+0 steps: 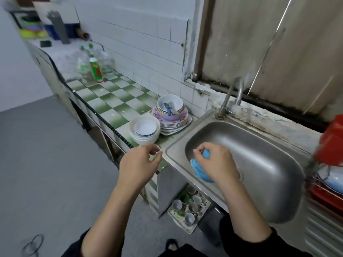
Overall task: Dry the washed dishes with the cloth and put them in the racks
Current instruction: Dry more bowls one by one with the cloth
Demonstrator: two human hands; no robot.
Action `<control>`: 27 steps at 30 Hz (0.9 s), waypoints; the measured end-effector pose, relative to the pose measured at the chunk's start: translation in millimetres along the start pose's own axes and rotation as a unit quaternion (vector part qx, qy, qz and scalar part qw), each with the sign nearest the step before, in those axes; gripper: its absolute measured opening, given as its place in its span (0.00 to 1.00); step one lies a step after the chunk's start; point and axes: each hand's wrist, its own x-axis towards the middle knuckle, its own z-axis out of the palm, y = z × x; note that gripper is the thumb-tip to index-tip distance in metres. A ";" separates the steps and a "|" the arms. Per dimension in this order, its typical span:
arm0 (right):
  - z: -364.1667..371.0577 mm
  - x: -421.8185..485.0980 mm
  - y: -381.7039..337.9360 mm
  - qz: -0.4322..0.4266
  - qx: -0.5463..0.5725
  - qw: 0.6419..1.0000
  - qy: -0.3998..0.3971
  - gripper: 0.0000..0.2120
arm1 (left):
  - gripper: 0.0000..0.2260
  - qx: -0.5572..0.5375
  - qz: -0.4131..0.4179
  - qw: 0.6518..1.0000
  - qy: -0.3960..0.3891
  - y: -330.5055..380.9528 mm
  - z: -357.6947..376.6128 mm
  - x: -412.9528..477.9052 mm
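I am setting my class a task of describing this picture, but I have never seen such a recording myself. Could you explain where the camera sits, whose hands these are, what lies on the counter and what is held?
There is no machine here. A person wears one wide-angle camera on the head, and it looks down at their own two hands. The right hand grips a blue cloth over the steel sink. The left hand hovers by the counter's edge, fingers loosely curled, holding nothing. On the green-checked counter beside the sink stand a stack of white bowls and a stack of plates topped by bowls. The uppermost bowl holds cutlery. Farther back stand bottles. Part of a red rack shows at the right edge.
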 end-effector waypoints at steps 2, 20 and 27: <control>15.7 19.2 -11.8 0.000 0.003 1.000 -0.013 0.08 | 0.09 0.000 -0.010 1.000 -0.004 -11.5 1.2 17.9; 146.1 209.1 -95.1 -0.056 -0.011 0.985 -0.161 0.04 | 0.12 0.087 -0.042 0.994 -0.057 -97.7 26.4 227.5; 185.0 248.9 -105.4 -0.056 -0.064 0.969 -0.231 0.12 | 0.15 0.144 0.018 0.967 -0.208 -142.2 47.4 282.5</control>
